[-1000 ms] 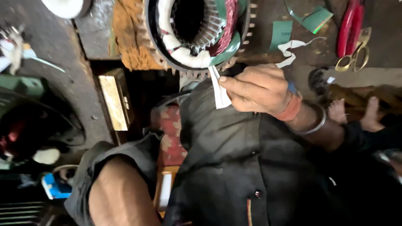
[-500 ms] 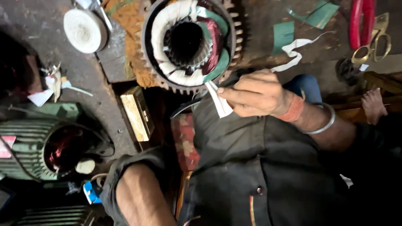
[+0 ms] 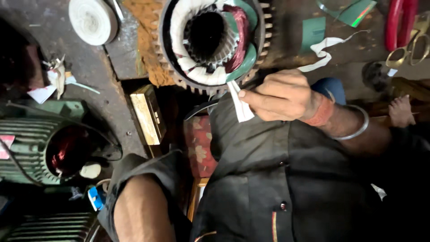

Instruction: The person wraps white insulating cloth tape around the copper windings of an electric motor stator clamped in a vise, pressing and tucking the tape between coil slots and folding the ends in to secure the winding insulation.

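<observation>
Pinching a white paper strip (image 3: 240, 104) between closed fingers, the right hand (image 3: 283, 95) holds it just under the round motor ring (image 3: 214, 41). The strip's top touches the ring's white edge. The left hand is hidden, so I cannot tell about it.

A motor repair workshop: opened stator (image 3: 210, 40), green motor (image 3: 40, 139), scissors (image 3: 410, 49)

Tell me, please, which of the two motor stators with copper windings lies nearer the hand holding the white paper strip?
The round toothed stator at top centre, just above the right hand; the green finned one sits far left.
</observation>
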`<action>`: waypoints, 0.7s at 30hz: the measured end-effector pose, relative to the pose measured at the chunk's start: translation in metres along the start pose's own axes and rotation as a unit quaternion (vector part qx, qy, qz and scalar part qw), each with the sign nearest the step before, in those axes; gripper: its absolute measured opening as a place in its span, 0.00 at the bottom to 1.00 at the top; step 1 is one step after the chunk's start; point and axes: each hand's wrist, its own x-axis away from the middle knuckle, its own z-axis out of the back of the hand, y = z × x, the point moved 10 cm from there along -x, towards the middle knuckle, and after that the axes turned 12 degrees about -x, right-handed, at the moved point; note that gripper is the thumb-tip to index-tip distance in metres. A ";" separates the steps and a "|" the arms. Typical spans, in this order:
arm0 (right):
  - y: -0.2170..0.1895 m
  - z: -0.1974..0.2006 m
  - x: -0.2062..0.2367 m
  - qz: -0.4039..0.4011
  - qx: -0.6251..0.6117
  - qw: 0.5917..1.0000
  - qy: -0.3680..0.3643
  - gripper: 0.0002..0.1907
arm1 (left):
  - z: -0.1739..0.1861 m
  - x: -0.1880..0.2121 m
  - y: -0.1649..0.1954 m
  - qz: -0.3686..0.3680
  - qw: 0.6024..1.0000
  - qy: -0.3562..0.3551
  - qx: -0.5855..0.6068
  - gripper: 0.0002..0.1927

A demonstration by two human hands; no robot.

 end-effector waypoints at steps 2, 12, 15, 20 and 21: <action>0.001 -0.001 0.000 -0.002 0.002 1.000 -0.002 0.19 | -0.005 0.000 -0.007 -0.003 1.000 0.003 0.008 0.20; -0.002 0.002 0.000 0.016 0.020 1.000 -0.011 0.19 | -0.004 -0.017 -0.029 -0.003 0.999 0.020 -0.027 0.22; -0.004 0.004 -0.001 0.027 0.037 0.999 -0.015 0.15 | -0.024 -0.016 -0.070 0.094 0.977 -0.038 -0.190 0.22; -0.004 0.000 -0.002 0.027 0.025 0.998 -0.060 0.18 | -0.056 0.017 -0.114 0.117 0.942 -0.078 -0.304 0.20; -0.005 0.000 -0.002 0.031 0.026 0.997 -0.065 0.19 | -0.058 0.022 -0.115 0.104 0.944 -0.071 -0.305 0.19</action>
